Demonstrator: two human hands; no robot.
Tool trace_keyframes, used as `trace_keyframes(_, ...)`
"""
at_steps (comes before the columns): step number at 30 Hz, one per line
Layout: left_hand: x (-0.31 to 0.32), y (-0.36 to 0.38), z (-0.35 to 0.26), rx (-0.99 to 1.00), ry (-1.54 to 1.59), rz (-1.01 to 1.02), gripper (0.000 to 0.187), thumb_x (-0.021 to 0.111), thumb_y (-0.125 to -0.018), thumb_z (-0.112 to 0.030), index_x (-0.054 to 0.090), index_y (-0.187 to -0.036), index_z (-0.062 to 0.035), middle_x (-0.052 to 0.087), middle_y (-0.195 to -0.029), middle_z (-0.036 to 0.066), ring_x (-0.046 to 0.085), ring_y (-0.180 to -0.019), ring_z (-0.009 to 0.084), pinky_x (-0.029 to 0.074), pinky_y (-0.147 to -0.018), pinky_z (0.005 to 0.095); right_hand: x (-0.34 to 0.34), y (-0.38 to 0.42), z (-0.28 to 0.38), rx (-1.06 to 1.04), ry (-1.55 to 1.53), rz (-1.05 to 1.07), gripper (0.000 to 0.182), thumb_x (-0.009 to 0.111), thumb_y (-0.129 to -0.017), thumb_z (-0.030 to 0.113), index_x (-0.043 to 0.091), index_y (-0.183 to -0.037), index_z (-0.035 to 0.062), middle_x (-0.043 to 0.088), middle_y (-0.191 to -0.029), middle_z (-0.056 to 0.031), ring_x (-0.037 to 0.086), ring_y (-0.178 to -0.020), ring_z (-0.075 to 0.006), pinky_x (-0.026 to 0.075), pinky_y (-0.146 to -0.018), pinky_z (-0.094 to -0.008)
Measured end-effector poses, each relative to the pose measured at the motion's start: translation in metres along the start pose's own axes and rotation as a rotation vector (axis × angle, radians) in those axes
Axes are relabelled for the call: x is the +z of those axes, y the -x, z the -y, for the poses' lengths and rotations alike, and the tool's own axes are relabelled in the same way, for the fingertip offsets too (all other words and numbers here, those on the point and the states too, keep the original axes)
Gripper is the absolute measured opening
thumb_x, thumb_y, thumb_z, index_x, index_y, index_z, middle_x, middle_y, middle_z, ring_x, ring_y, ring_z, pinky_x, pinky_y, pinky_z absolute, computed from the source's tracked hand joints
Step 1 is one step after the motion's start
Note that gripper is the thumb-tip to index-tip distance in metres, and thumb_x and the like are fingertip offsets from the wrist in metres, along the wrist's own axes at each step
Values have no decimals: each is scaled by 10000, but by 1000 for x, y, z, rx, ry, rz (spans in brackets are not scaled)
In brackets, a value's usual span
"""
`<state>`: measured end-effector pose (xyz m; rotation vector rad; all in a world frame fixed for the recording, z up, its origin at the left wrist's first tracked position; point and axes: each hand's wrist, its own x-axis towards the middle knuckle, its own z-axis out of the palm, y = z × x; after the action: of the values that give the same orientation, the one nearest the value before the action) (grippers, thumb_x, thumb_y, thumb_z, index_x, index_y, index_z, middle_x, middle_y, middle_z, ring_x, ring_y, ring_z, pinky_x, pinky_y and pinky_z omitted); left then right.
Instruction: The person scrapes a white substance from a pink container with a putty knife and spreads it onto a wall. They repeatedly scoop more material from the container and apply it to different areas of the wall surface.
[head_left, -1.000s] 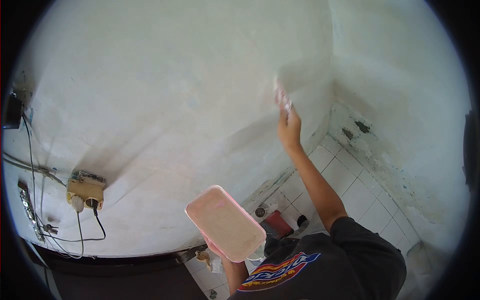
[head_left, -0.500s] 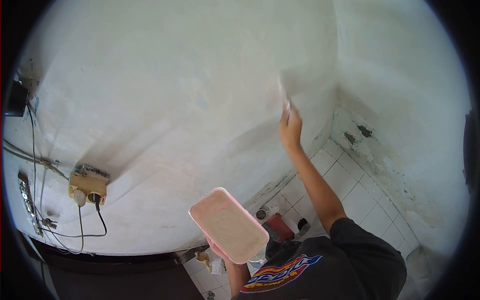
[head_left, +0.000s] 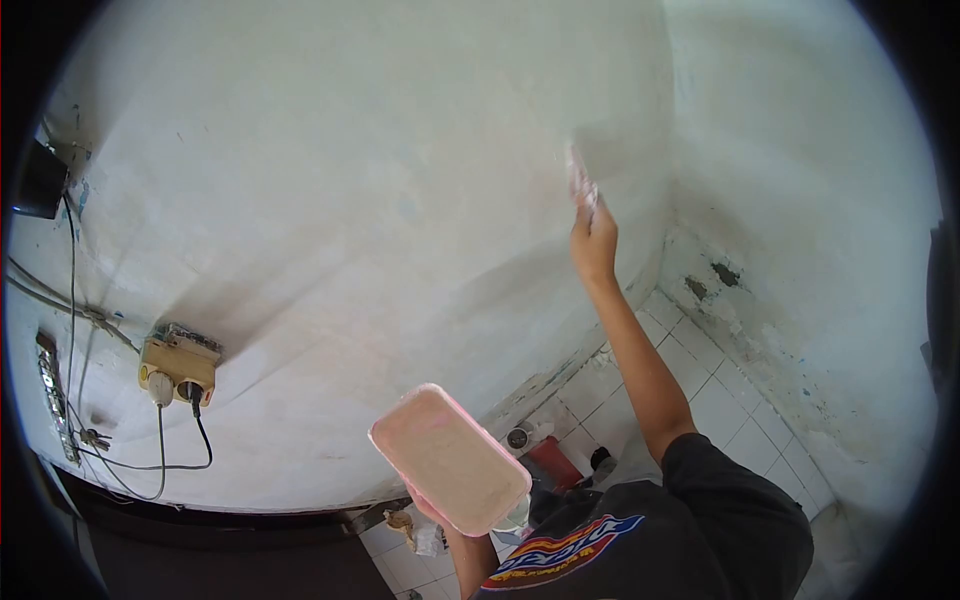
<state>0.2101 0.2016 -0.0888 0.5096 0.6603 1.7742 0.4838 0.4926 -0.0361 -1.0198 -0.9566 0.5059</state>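
My right hand [head_left: 597, 243] is closed round the handle of a paintbrush [head_left: 580, 178], smeared with whitish-pink paint. Its tip is at the pale wall [head_left: 380, 230], near the corner; motion blur hides whether it touches. Low in front of me, my left hand [head_left: 428, 508] grips a pink rectangular tub [head_left: 504, 457] from beneath and the side, its fingers mostly hidden. Smooth beige-pink paint [head_left: 450, 460] covers the inside of the tub.
A power socket box [head_left: 178, 368] with two plugs and hanging cables is on the wall at left. Below are white floor tiles [head_left: 690, 365], a red object [head_left: 553, 463] and a round can [head_left: 518, 438]. The right-hand wall has peeling patches [head_left: 725, 274].
My right hand and the paintbrush have shifted slightly right and down along the wall. The tub in my left hand sits a little lower and further left in view.
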Motion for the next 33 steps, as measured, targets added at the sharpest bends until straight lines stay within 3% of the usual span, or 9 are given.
trace_keyframes(4, -9, 5, 4, 8, 14, 4, 690, 429, -906, -604, 369, -1413, -139, 511, -1302, 180, 558, -1090, 422, 444, -895, 626, 30, 9, -43, -351, 494, -163, 300, 492, -899, 9, 581, -1180, -45, 627, -1062, -241, 596, -1008, -392, 468, -902, -389)
trace_keyframes(6, -12, 5, 7, 8, 21, 7, 695, 431, -904, -607, 368, -1414, -140, 511, -1303, 182, 557, -1090, 425, 442, -895, 631, 35, 48, -33, -418, 411, -4, 320, 495, -893, 0, 571, -1201, -36, 616, -1102, -248, 576, -1042, -412, 468, -911, -411)
trace_keyframes(10, -3, -2, 9, -14, 18, -13, 703, 434, -900, -613, 366, -1416, -141, 509, -1304, 185, 556, -1090, 432, 439, -896, 640, 20, 74, -11, -323, 161, 273, 309, 484, -911, -3, 571, -1205, -43, 618, -1127, -243, 595, -1072, -366, 463, -919, -391)
trace_keyframes(16, -8, 6, 12, -12, 12, -26, 716, 438, -894, -623, 362, -1420, -143, 507, -1306, 189, 554, -1090, 442, 434, -896, 654, -18, -33, 1, 70, 132, -64, 273, 496, -949, 71, 589, -1182, -36, 635, -1075, -240, 599, -1016, -382, 466, -897, -395)
trace_keyframes(17, -12, 8, 12, -12, 12, -26, 718, 439, -893, -624, 361, -1421, -144, 507, -1307, 190, 553, -1090, 443, 434, -896, 657, -15, -35, -4, 69, 131, -65, 273, 496, -949, 71, 589, -1182, -36, 635, -1075, -240, 599, -1016, -382, 466, -897, -395)
trace_keyframes(19, -16, 7, 12, -11, 14, -25, 723, 440, -891, -627, 360, -1422, -144, 506, -1307, 192, 553, -1090, 447, 432, -897, 661, 0, -38, -19, -339, 379, -128, 297, 473, -936, 70, 588, -1196, -15, 636, -1031, -238, 615, -968, -364, 470, -851, -395)
trace_keyframes(26, -1, -4, 21, -15, 16, -44, 738, 445, -883, -638, 355, -1427, -147, 504, -1310, 197, 550, -1091, 458, 426, -897, 678, 9, 39, 16, -280, 131, 289, 314, 523, -887, -10, 583, -1194, -25, 637, -1105, -206, 599, -1051, -372, 464, -908, -408)
trace_keyframes(29, -2, 0, 21, 7, 19, -53, 745, 447, -880, -643, 354, -1429, -148, 503, -1311, 199, 549, -1091, 463, 424, -898, 685, 9, -12, 36, -101, 44, 179, 298, 537, -910, 26, 581, -1201, -22, 638, -1080, -198, 596, -1044, -349, 464, -901, -398)
trace_keyframes(33, -5, -3, 20, 23, 30, -55, 753, 450, -876, -649, 351, -1431, -149, 501, -1312, 202, 548, -1091, 470, 421, -898, 694, 37, -31, 48, -424, 396, -27, 364, 555, -835, 3, 556, -1197, -39, 612, -1087, -217, 561, -1030, -413, 458, -910, -449)
